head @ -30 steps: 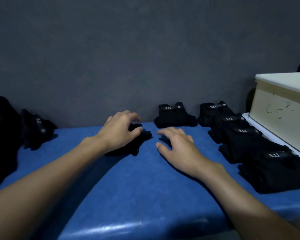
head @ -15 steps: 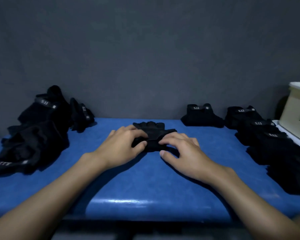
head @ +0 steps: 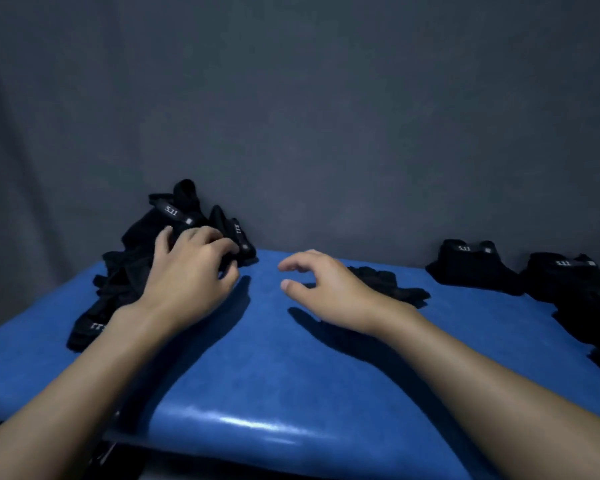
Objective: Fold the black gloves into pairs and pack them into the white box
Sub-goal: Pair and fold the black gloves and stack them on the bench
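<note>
Head view: The left hand (head: 191, 271) is over the loose glove pile (head: 132, 268) at the blue table's (head: 291, 368) left, fingers curled, gripping a glove at its edge. The right hand (head: 329, 289) is relaxed and holds nothing. A flat glove (head: 392, 284) lies just behind it. Folded pairs (head: 473, 266) line the right side.

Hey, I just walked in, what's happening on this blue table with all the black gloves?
A person is sorting black gloves. Their left hand reaches into the loose pile of gloves on the left, fingers curled onto one; whether it grips is unclear. The right hand hovers empty over the blue table, beside a single glove. Folded pairs sit at the right. The white box is out of view.
</note>
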